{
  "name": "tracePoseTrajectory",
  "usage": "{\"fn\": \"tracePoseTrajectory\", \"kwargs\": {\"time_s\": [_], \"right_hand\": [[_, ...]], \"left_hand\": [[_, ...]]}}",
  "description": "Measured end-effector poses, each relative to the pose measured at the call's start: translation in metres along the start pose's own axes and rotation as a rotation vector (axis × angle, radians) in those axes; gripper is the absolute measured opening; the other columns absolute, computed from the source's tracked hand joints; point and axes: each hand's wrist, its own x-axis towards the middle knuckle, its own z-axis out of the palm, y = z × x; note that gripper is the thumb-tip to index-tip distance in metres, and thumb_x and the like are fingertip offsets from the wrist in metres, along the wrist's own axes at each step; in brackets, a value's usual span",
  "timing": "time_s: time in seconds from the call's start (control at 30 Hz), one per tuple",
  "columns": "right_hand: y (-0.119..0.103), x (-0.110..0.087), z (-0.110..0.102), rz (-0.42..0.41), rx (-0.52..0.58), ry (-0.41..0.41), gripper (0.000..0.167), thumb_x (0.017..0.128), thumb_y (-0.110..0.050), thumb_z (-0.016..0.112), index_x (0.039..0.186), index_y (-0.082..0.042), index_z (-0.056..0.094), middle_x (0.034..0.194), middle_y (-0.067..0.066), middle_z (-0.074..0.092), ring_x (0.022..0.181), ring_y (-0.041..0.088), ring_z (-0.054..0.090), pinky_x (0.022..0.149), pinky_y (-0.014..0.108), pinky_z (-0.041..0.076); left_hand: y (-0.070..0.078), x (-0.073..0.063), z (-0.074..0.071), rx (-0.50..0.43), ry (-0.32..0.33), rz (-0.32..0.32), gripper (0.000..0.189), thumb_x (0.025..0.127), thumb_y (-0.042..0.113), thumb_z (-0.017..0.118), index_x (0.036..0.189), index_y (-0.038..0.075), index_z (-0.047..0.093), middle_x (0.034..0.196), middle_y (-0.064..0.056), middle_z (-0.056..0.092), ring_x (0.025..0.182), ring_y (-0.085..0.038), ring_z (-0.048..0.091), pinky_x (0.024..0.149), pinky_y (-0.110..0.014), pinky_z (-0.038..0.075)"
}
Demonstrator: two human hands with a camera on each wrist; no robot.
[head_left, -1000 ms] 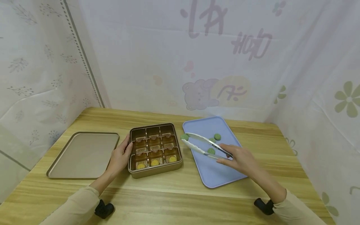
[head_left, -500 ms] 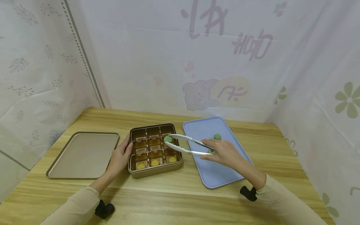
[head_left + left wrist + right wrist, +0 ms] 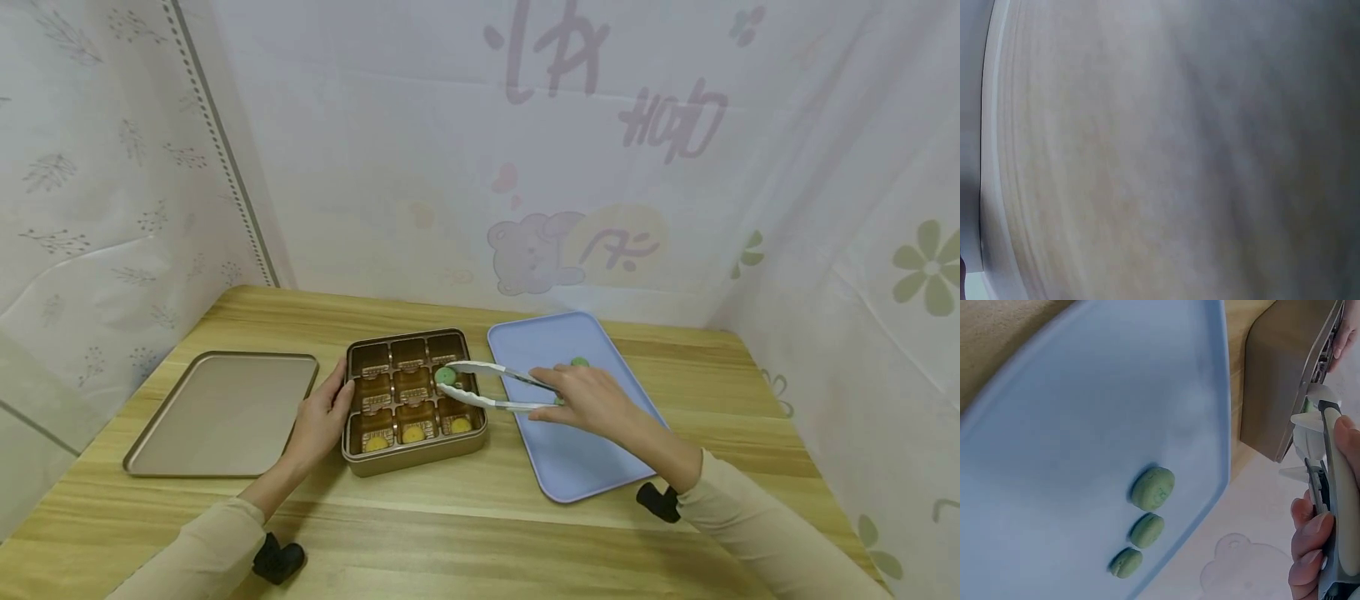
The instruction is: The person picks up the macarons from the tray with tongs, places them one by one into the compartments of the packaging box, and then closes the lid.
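Note:
My right hand (image 3: 588, 398) grips metal tongs (image 3: 480, 367) with pale scalloped tips, reaching left from the blue tray. Between the tips is a green macaron (image 3: 445, 377), at the right compartment of the middle row in a square bronze tin (image 3: 420, 452). The tin has a divided brown insert; each front-row compartment holds a yellow round piece (image 3: 412, 434). At the tin's left side my left hand (image 3: 318, 421) holds it, thumb at the rim. In the right wrist view, the tongs' handle (image 3: 1340, 494) lies between thumb and fingers.
On the blue tray (image 3: 1085, 394) lie three green macarons (image 3: 1152, 489), partly hidden by my right hand in the head view. A flat bronze lid (image 3: 225, 417) rests left of the tin. A printed curtain (image 3: 375, 167) hangs behind the wooden table (image 3: 420, 542).
My right hand has carried the macaron in the tongs leftward from the tray's left edge to the tin, then slightly lower at the middle-row right compartment. My left hand and the tin have stayed put.

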Motion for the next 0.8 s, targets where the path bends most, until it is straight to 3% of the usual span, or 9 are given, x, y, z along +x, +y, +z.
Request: {"fn": "tracePoseTrajectory", "kwargs": {"time_s": [0.5, 0.8], "right_hand": [[-0.0049, 0.0056, -0.0069, 0.002, -0.068, -0.044, 0.058, 0.076, -0.051, 0.070, 0.121, -0.014, 0.064, 0.076, -0.001, 0.063, 0.053, 0.007, 0.041, 0.046, 0.021, 0.034], [-0.0049, 0.0020, -0.0032, 0.016, -0.055, -0.024, 0.059, 0.076, -0.051, 0.071, 0.121, -0.014, 0.064, 0.079, 0.001, 0.065, 0.056, 0.009, 0.042, 0.046, 0.022, 0.034]], "left_hand": [[0.0004, -0.0002, -0.0003, 0.002, -0.001, -0.004, 0.053, 0.104, 0.022, 0.036, 0.147, -0.005, 0.022, 0.148, -0.026, 0.026, 0.135, -0.042, 0.028, 0.105, -0.056, 0.032], [0.0001, -0.0001, -0.0005, 0.005, -0.014, -0.019, 0.053, 0.104, 0.023, 0.035, 0.147, -0.004, 0.021, 0.149, -0.025, 0.026, 0.136, -0.041, 0.027, 0.106, -0.055, 0.031]]}}
